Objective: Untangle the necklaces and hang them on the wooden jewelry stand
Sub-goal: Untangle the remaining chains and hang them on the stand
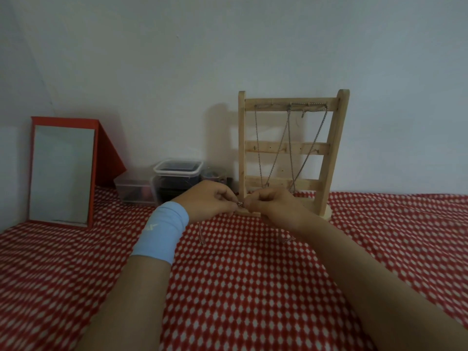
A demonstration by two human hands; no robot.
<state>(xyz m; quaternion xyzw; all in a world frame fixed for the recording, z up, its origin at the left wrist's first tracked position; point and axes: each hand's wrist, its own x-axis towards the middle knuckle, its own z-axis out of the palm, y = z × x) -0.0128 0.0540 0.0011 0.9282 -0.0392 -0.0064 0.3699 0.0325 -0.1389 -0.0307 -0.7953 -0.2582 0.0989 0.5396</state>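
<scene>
Both hands, left [211, 198] & right [272, 202], pinch a small necklace [240, 204] in front of wooden stand [288, 148].

Red dotted cloth [253, 287], stand [319, 148], mirror [60, 171] (propped), tubs [177, 173]

The cloth [253, 287] is red with a regular pattern of small white diamonds. The jewelry stand [334, 138] is pale natural wood, and the necklaces [290, 148] on it are silver-grey. The mirror frame [63, 121] is orange-red, the wristband [160, 231] light blue with a white mark.
</scene>
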